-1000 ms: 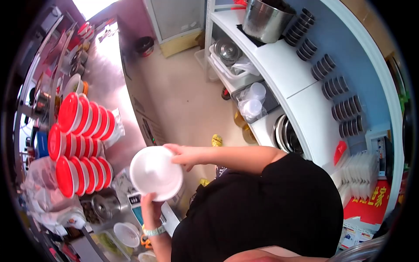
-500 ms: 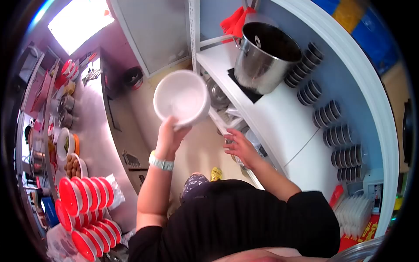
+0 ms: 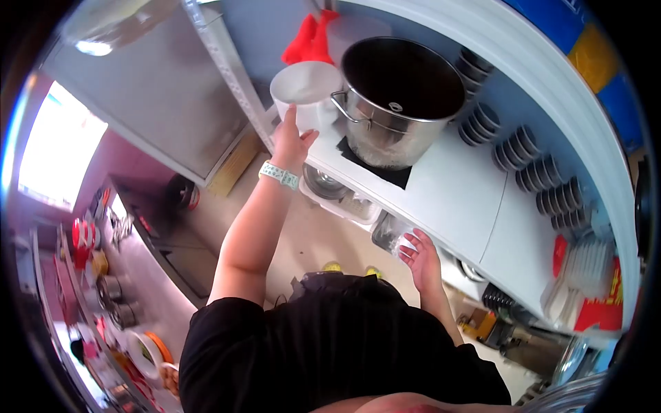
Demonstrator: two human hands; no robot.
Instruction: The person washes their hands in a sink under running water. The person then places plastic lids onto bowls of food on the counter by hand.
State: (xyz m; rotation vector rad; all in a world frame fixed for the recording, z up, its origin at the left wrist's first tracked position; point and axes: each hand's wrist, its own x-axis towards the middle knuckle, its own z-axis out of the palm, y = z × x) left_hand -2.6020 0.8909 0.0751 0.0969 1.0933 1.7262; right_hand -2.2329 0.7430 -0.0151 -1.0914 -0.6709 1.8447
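My left hand [image 3: 292, 142], with a pale watch on its wrist, is at the near side of a white round tub [image 3: 306, 89]. Its index finger points up against the tub's wall, and the fingers are apart. The tub sits at the left end of the white shelf, beside a large steel pot [image 3: 406, 103] on a black mat [image 3: 375, 165]. My right hand [image 3: 421, 260] hangs near the shelf's front edge with its fingers spread and nothing in it.
Stacks of dark-rimmed containers [image 3: 516, 148] line the back of the white shelf [image 3: 458, 199]. Red gloves [image 3: 311, 40] hang behind the tub. Below are steel bowls [image 3: 325, 182] and a clear container [image 3: 391, 233]. A steel counter [image 3: 148, 275] runs along the left.
My left hand has carried the white tub from over the floor to the shelf beside the pot. The view has turned rightward, and my right hand is now lower in the picture.
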